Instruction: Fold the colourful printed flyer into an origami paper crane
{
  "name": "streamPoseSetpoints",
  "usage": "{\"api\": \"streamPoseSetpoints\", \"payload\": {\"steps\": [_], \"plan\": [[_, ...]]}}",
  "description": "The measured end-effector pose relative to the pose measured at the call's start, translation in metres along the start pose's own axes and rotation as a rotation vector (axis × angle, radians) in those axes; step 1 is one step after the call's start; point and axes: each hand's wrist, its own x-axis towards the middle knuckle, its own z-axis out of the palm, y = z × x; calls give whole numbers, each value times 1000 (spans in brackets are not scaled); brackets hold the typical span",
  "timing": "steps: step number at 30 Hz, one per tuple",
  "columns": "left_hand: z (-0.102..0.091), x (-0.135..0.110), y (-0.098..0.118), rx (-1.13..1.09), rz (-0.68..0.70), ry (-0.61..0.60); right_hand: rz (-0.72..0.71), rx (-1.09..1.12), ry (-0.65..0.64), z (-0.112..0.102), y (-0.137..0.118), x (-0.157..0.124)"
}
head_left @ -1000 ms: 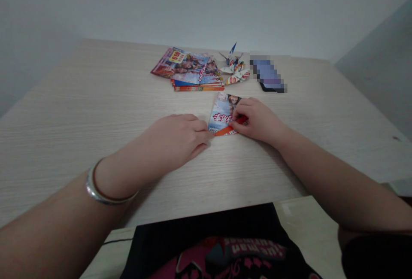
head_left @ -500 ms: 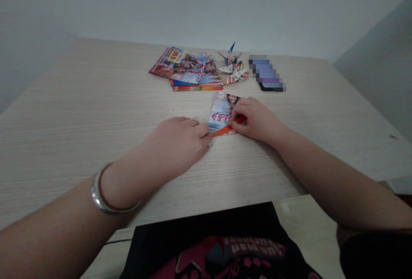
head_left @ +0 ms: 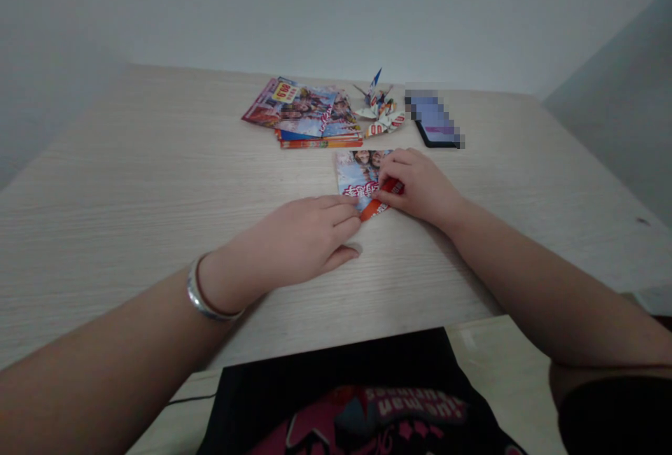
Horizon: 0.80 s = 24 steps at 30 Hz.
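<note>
A printed sheet of paper (head_left: pixel 357 173), blue with pictures of people and red lettering, lies on the table between my hands. An orange-red folded strip runs along its near right side. My left hand (head_left: pixel 315 238), with a silver bangle at the wrist, lies with fingers stretched over the paper's near left corner; the thumb is apart. On the paper's right side, my right hand (head_left: pixel 412 185) pinches the red edge between thumb and bent fingers. Its palm hides the right part of the sheet.
Behind the paper, a pile of printed leaflets (head_left: pixel 309 108) lies at the back of the pale wooden table (head_left: pixel 131 182). Folded paper cranes (head_left: pixel 381 115) stand beside it. A dark phone (head_left: pixel 435 122), blurred out, lies to their right. A wall rises behind.
My left hand has moved right and further onto the paper, its fingers now straighter. The paper has turned slightly. My right hand stays nearly in place at the red edge.
</note>
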Motion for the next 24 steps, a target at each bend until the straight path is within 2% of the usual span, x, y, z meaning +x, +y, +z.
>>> {"api": "streamPoseSetpoints", "payload": {"steps": [5,10,15,18,24], "plan": [[6,3,-1,-28,-13,4,62,44,28,4,0,0],[13,3,-5,-71,1,67,134,62,27,1,-2,-1],[16,4,-3,-41,14,72,226,41,84,0,-3,-2],[14,5,-1,-21,0,67,211,66,92,-2,-2,-6],[14,3,-1,-3,-9,85,166,98,-5,-13,1,-15]]}}
